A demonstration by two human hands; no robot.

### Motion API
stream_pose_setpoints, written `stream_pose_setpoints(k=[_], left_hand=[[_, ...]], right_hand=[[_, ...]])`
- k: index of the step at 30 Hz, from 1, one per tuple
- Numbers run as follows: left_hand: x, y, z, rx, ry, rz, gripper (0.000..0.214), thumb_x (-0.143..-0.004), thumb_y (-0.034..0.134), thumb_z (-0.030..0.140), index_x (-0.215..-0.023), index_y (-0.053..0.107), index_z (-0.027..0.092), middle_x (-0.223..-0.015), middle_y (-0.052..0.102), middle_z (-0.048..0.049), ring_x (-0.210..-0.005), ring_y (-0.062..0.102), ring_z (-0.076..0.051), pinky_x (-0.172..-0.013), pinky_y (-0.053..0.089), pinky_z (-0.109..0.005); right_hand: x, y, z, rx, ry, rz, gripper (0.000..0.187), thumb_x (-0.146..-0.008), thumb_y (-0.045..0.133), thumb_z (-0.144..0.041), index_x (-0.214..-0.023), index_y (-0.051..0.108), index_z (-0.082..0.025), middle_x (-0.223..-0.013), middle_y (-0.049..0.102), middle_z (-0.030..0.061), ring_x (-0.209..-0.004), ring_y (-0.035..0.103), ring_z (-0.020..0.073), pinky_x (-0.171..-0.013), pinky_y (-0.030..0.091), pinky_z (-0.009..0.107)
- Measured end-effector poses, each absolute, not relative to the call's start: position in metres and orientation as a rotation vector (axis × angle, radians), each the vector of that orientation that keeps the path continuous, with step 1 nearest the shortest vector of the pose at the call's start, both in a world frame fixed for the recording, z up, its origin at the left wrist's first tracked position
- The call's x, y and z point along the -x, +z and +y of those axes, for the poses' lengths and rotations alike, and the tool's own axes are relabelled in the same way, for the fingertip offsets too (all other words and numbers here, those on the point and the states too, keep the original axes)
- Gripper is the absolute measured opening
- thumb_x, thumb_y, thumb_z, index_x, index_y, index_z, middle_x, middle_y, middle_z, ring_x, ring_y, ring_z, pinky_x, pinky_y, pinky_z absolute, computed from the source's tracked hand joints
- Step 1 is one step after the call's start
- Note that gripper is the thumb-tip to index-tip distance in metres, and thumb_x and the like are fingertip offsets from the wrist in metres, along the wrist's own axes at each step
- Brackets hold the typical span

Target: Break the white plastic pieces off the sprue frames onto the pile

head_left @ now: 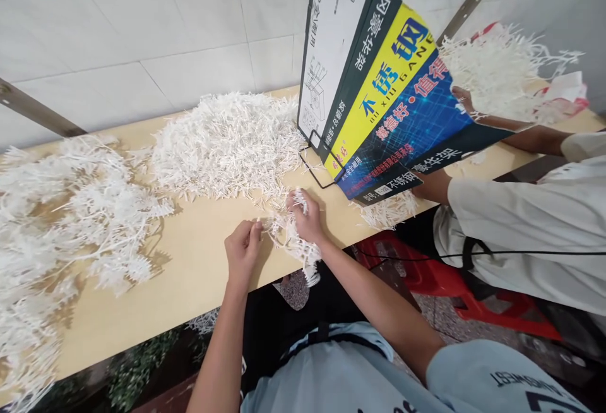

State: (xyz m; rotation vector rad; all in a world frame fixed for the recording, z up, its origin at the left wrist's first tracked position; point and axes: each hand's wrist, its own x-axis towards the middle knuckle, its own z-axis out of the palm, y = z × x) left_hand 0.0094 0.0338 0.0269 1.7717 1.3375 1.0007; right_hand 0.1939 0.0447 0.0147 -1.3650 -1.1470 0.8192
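Observation:
My right hand (307, 216) is closed around a bunch of white branched plastic sprigs (310, 252), whose ends dangle over the table's front edge. To its left, my left hand (243, 247) pinches thumb against finger at the tip of a thin white strand that runs toward the bunch. Just behind both hands rises a heap of small loose white pieces (231, 144). More branched white sprigs (108, 211) lie spread over the left part of the table.
A tall printed cardboard panel (388, 97) stands on the table (189, 242) to the right, beside a black wire stand (317, 170). Behind it a co-worker's arms (534, 138) reach in near another white pile (497, 72). A red stool (426, 268) is below.

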Motion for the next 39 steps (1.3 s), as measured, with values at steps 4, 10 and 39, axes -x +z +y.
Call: stream_pose_setpoints(k=[4,10,39], left_hand=[[-0.016,0.024,0.039,-1.616,1.157,1.365,0.030,-0.102,0.056,0.046,-0.114,0.071,0.022,-0.108,0.075,-0.0074,-0.096,0.068,-0.022,-0.086,0.050,-0.033],[-0.022,0.023,0.043,-1.174,1.429,1.341,0.064,-0.102,0.056,0.050,-0.158,0.043,0.021,-0.098,0.077,-0.0069,-0.092,0.072,-0.019,-0.088,0.054,-0.034],[-0.029,0.046,0.151,-1.791,1.513,0.983,0.027,-0.102,0.048,0.033,-0.104,0.072,0.021,-0.085,0.068,-0.0025,-0.073,0.060,-0.016,-0.070,0.048,-0.029]], right_hand=[[-0.191,0.025,0.042,1.316,0.792,-1.375,0.029,-0.096,0.064,-0.046,-0.081,0.062,-0.021,-0.082,0.065,0.0031,-0.080,0.059,0.0207,-0.076,0.048,0.031],[-0.188,0.028,0.042,1.339,0.760,-1.454,0.040,-0.096,0.062,-0.049,-0.070,0.053,-0.021,-0.070,0.055,-0.0001,-0.071,0.054,0.0177,-0.071,0.043,0.030],[-0.185,0.040,0.118,1.181,0.586,-1.730,0.039,-0.099,0.054,-0.044,-0.068,0.044,-0.022,-0.058,0.041,-0.0054,-0.056,0.039,0.0129,-0.058,0.032,0.027]])
